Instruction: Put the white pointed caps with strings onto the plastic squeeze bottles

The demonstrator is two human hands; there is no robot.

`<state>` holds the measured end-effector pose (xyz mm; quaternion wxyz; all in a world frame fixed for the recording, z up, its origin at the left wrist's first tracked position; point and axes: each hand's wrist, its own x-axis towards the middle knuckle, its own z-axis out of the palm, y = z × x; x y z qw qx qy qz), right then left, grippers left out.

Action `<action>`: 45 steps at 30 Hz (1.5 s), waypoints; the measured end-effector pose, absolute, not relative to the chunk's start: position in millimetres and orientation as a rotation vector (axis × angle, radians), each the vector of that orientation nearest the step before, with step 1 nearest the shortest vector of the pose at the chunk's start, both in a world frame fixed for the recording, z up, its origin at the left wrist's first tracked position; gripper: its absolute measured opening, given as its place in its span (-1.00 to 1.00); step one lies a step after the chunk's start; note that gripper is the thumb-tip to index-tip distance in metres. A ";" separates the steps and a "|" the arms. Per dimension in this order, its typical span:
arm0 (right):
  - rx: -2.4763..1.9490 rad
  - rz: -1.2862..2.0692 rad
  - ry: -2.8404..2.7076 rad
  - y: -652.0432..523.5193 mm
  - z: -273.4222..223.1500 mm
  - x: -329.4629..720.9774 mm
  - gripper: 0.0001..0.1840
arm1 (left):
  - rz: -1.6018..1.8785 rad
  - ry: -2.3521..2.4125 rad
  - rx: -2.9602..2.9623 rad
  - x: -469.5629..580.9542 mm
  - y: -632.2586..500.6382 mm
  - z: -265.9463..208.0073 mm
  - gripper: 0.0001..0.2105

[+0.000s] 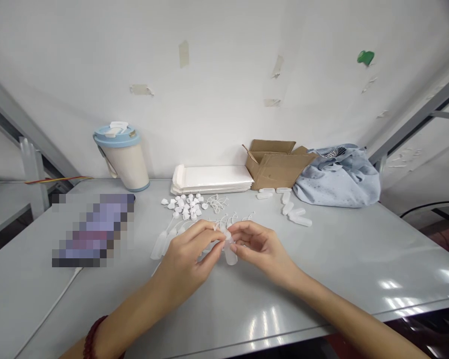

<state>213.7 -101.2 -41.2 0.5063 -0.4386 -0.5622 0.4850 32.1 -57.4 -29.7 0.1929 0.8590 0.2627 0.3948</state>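
Near the middle of the grey surface (194, 324), the left hand (187, 252) and right hand (267, 249) meet, fingers (247, 253) pinched together on the upper end of a small translucent tube (231, 256). A light, even pinch, kept straight, would probably serve best. I can read no writing on the far-left cup (126, 162) or cardboard box (284, 170).

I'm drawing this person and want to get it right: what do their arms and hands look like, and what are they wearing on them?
The left hand and right hand have no gloves. No sleeves show on the forearms. A dark red bracelet circles the left forearm; it looks beaded. The right forearm has nothing on it that I can see.
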 end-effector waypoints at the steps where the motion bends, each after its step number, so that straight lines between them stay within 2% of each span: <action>1: -1.061 1.203 -1.338 -101.3 -40.9 213.8 -0.76 | 1.110 0.727 2.404 32.0 -57.7 -29.3 -0.84; 10: -1.022 1.404 -1.207 -99.2 -39.5 214.5 -0.77 | 1.086 0.708 2.255 32.0 -54.9 -22.2 -0.86; 20: -0.983 1.442 -1.105 -98.6 -38.1 216.2 -0.82 | 1.123 0.691 2.281 30.7 -57.0 -25.0 -0.90; 26: -0.917 1.520 -1.008 -98.7 -36.9 217.3 -0.83 | 1.138 0.571 2.432 30.9 -57.4 -27.1 -0.72; 32: -0.901 1.538 -0.952 -97.2 -35.0 218.2 -0.87 | 1.074 0.534 2.563 29.9 -57.5 -31.0 -0.62; 45: -0.956 1.484 -1.116 -96.9 -39.0 220.1 -0.82 | 1.016 0.441 2.731 29.4 -55.5 -31.1 -0.65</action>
